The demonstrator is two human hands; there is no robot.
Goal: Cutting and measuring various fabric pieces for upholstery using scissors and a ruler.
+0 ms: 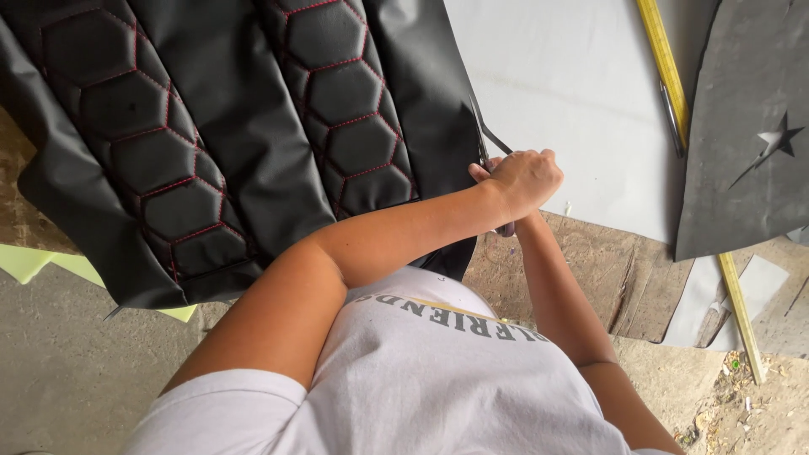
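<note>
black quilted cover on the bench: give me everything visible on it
The black quilted cover looks like faux leather: two padded bands of hexagons stitched in red, with smooth plain panels between and beside them. It lies spread flat on the worktable, its lower edge hanging slightly over the table edge. Its top and left run out of frame. At its right edge the left hand grips it; a thin black strip sticks up there. The right hand is hidden behind it.

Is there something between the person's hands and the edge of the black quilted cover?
Nothing visible stands between them. The left hand is already at the right edge of the black quilted cover, where a thin black strip comes off. The right hand is mostly hidden under the left one, so its grip cannot be seen.
</note>
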